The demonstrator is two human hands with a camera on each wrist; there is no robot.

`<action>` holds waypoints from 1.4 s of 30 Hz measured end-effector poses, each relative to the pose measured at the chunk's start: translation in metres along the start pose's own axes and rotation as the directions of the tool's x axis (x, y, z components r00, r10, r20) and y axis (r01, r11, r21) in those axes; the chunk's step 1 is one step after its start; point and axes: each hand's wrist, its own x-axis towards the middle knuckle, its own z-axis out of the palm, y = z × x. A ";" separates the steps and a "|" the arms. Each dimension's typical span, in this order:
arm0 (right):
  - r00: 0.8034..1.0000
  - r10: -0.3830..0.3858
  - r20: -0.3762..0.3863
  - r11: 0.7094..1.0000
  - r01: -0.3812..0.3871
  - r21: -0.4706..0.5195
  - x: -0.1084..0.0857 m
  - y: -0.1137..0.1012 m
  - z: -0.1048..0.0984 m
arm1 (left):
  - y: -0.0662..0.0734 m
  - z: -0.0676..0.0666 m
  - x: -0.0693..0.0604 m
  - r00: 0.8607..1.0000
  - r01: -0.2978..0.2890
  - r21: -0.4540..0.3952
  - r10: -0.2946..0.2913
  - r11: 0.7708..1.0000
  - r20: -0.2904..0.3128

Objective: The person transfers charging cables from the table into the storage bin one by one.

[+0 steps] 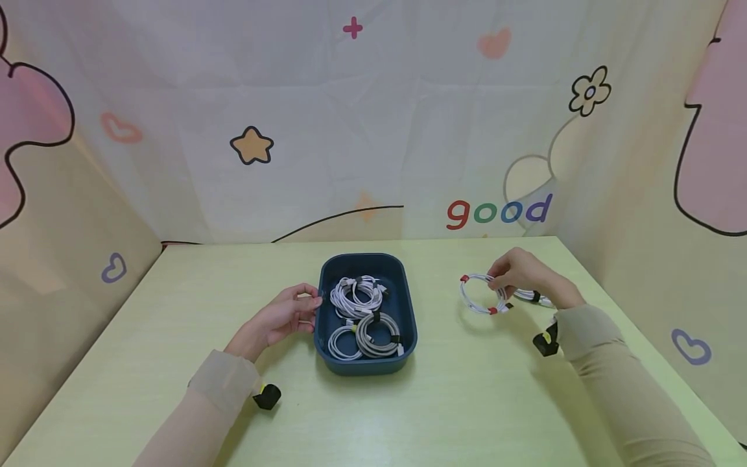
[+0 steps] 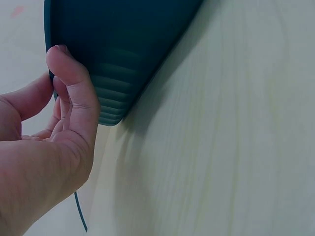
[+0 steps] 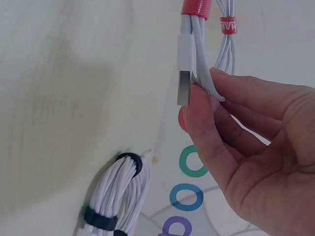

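Observation:
A dark blue bin [image 1: 366, 368] stands mid-table. My left hand [image 1: 288, 314] pinches its left rim; in the left wrist view, thumb and curled fingers [image 2: 81, 105] meet at the edge. Inside lie a white cable coil [image 1: 340, 305] at the back, a grey coil [image 1: 379, 355] with black ties in front, and a smaller pale coil [image 1: 331, 344] with a yellow tie. My right hand [image 1: 521, 272] holds a coiled white USB cable [image 3: 199, 51] above the table, between thumb and fingertips. Red ties [image 3: 228, 25] bind it, and its metal plug [image 3: 184, 88] points down.
Under my right hand, another white cable bundle [image 3: 118, 196] with black ties lies on the pale wooden table [image 1: 455, 402]. A printed cloth backdrop [image 1: 315, 84] rises behind and at both sides. Black wrist-worn pieces [image 1: 267, 396] hang below both cuffs.

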 end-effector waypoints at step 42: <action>0.983 -0.144 0.110 0.990 0.144 0.010 0.033 -0.110 0.037 | 0.000 0.001 0.000 1.000 -0.002 0.000 0.002 1.000 0.002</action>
